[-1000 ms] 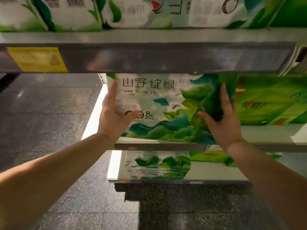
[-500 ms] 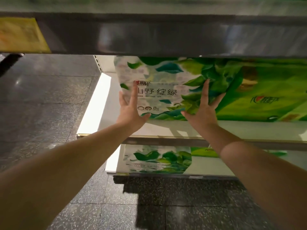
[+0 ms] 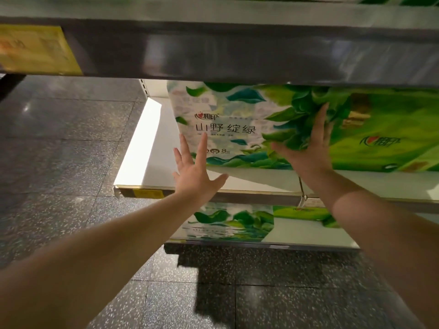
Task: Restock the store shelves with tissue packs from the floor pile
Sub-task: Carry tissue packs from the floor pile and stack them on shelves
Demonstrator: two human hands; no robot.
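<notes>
A white and green tissue pack [image 3: 228,119] with leaf print and black lettering stands upright at the back of the middle shelf [image 3: 147,143]. My left hand [image 3: 194,172] is spread flat in front of its lower left part, fingers apart, holding nothing. My right hand [image 3: 308,148] lies open against the pack's right side, fingertips on the green leaves. A bright green tissue pack [image 3: 384,134] stands right beside it on the same shelf.
A grey upper shelf edge [image 3: 237,51] with a yellow price tag [image 3: 35,48] hangs close overhead. The bottom shelf [image 3: 313,233] holds another leaf-print pack [image 3: 228,222] and a green one [image 3: 306,214]. Dark speckled floor tiles [image 3: 59,138] lie left and below.
Both hands pushed the leaf-print pack from the shelf's front edge back into the shelf. They have since flattened out, and the left hand has slid down off its grip.
</notes>
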